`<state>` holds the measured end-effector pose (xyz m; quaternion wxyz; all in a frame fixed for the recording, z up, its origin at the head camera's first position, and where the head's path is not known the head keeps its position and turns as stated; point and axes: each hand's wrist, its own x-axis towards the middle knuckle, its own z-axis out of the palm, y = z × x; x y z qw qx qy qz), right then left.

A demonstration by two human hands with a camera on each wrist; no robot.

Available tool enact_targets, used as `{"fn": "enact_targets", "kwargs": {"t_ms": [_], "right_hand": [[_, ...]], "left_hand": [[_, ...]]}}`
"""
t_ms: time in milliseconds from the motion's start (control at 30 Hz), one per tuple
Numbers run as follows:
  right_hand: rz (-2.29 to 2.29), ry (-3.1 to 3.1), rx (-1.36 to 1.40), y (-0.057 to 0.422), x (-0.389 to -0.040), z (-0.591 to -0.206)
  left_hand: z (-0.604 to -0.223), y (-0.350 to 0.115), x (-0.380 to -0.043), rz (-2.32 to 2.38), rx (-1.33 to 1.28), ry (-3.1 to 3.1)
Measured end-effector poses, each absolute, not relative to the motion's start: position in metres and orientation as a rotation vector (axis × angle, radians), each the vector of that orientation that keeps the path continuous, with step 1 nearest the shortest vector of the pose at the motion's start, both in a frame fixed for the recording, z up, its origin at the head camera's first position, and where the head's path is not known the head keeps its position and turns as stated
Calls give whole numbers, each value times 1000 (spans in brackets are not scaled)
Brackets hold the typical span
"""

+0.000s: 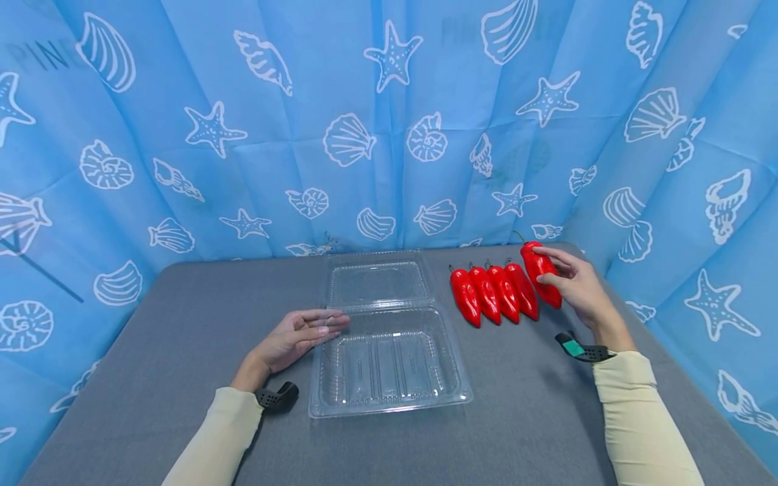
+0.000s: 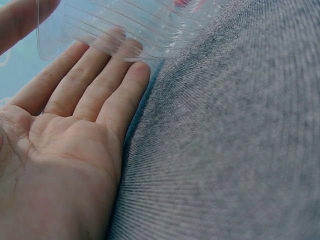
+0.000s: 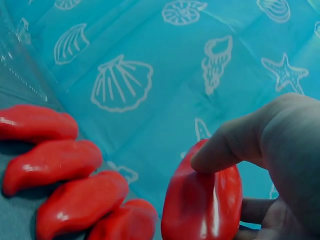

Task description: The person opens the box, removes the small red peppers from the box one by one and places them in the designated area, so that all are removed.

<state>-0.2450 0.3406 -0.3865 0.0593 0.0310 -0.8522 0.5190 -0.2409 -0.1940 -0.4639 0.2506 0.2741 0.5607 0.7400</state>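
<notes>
My right hand (image 1: 574,280) grips a red pepper (image 1: 541,273) between thumb and fingers, its thin green stem pointing up and back. The right wrist view shows the thumb pressed on the glossy side of this pepper (image 3: 200,205). Left of it, several more red peppers (image 1: 486,290) lie side by side in a row, stems toward the back. At the left edge of a clear plastic clamshell container (image 1: 389,407) is my left hand (image 1: 306,334), fingers straight. In the left wrist view those fingertips (image 2: 127,47) show through the ribbed clear plastic (image 2: 145,25).
The container's lid (image 1: 377,280) lies folded back behind its base. A grey cloth (image 1: 200,351) covers the table. Behind and along the sides hangs a blue curtain (image 1: 377,182) with white shells and starfish. Each wrist wears a black band (image 1: 580,347).
</notes>
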Motion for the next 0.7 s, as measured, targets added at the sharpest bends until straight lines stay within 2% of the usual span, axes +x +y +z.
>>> {"fn": "enact_targets", "kwargs": {"t_ms": [700], "right_hand": [[1470, -2643, -217, 359, -253, -412]], "left_hand": [[-466, -195, -242, 2015, 752, 1523]]}}
